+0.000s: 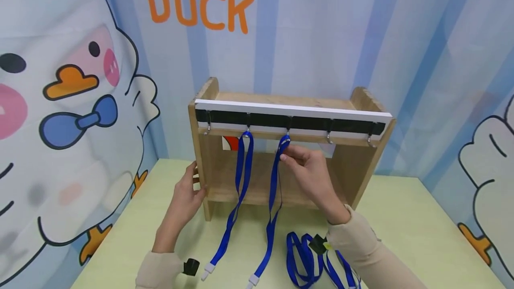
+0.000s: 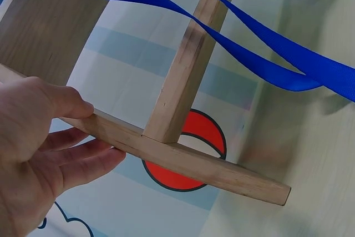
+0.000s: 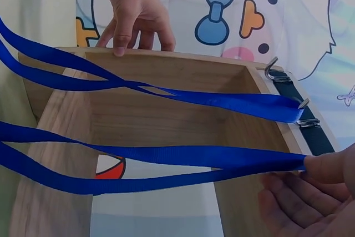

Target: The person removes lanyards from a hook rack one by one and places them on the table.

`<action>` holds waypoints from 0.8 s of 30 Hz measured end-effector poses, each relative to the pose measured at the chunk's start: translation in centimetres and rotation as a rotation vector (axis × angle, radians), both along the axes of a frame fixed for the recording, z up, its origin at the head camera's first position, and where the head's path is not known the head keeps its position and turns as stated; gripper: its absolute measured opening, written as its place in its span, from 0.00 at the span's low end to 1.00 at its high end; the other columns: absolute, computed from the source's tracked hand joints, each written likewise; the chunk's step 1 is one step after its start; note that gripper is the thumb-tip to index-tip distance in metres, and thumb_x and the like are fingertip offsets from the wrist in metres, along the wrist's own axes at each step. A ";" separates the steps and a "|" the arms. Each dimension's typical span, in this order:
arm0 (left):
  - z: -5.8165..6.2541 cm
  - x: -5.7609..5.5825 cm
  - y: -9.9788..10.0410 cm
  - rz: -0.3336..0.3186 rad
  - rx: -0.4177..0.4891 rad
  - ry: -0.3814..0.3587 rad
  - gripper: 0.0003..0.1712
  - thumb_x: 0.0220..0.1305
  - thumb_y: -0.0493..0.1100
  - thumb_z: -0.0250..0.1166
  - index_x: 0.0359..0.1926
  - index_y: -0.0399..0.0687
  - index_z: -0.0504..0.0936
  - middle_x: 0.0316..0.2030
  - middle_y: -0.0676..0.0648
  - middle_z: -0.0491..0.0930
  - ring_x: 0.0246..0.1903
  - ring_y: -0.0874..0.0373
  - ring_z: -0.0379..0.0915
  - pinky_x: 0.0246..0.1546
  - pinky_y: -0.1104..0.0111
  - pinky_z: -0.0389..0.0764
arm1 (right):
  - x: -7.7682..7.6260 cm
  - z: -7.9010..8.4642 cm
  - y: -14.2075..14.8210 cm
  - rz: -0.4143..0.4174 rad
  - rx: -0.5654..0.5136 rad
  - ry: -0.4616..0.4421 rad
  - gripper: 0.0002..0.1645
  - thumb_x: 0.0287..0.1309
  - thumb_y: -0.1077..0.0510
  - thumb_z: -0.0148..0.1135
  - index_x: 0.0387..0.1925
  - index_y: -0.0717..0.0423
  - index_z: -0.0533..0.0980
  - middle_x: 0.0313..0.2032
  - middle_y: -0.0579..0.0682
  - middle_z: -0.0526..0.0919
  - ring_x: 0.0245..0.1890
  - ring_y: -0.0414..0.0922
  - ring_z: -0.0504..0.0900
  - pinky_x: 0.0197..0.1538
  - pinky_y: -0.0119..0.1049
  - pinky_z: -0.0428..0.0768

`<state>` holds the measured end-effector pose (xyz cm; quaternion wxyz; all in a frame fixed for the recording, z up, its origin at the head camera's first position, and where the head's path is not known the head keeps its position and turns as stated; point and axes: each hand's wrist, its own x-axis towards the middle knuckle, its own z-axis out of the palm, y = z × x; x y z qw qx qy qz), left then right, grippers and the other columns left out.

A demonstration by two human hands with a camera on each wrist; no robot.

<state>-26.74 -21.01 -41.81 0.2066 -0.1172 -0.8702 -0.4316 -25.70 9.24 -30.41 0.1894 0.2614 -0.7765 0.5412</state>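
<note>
A small wooden shelf (image 1: pixel 353 177) stands on the table, with a white and black hook rail (image 1: pixel 309 122) along its upper front. My left hand (image 1: pixel 187 195) grips the shelf's left side panel (image 2: pixel 222 174), thumb on one face and fingers on the other. With thumb and fingers, my right hand (image 1: pixel 309 168) pinches the top loop of a blue lanyard (image 1: pixel 273 186) at the middle hook (image 1: pixel 288 124). Another blue lanyard (image 1: pixel 241 182) hangs from the hook to its left, its white clip (image 1: pixel 209 269) down near the table.
More blue lanyards (image 1: pixel 299 258) lie on the table (image 1: pixel 401 217) below my right forearm. Two bare hooks (image 1: pixel 329 135) are on the rail's right part, another at its left end. A duck-printed curtain (image 1: pixel 313 35) hangs behind the shelf.
</note>
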 end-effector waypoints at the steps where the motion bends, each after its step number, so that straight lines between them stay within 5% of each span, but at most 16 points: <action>1: 0.0 0.0 0.0 -0.001 0.000 0.000 0.40 0.67 0.28 0.61 0.75 0.31 0.52 0.65 0.24 0.66 0.56 0.30 0.74 0.47 0.45 0.84 | 0.0 0.0 0.0 0.001 -0.003 -0.001 0.11 0.66 0.70 0.62 0.47 0.70 0.83 0.43 0.60 0.88 0.45 0.52 0.87 0.47 0.31 0.85; 9: -0.2 0.0 -0.1 -0.014 0.009 0.019 0.41 0.66 0.27 0.62 0.74 0.30 0.52 0.64 0.24 0.67 0.55 0.30 0.75 0.46 0.44 0.84 | -0.3 -0.2 -0.2 0.004 -0.031 -0.022 0.06 0.63 0.69 0.65 0.40 0.68 0.85 0.36 0.57 0.89 0.40 0.53 0.88 0.43 0.31 0.85; 17: -0.3 -0.1 -0.1 -0.017 0.007 0.024 0.41 0.66 0.27 0.62 0.74 0.30 0.53 0.64 0.24 0.67 0.55 0.29 0.75 0.45 0.44 0.84 | 0.2 0.3 0.2 -0.022 -0.112 -0.087 0.09 0.63 0.68 0.66 0.44 0.69 0.83 0.37 0.59 0.88 0.37 0.47 0.86 0.43 0.29 0.84; 24: -0.3 -0.1 -0.1 -0.014 0.014 0.028 0.41 0.65 0.27 0.63 0.74 0.31 0.53 0.64 0.24 0.67 0.55 0.29 0.75 0.44 0.45 0.85 | 0.8 0.8 0.5 0.022 -0.167 -0.080 0.10 0.64 0.69 0.65 0.45 0.70 0.82 0.37 0.61 0.87 0.35 0.43 0.86 0.45 0.38 0.87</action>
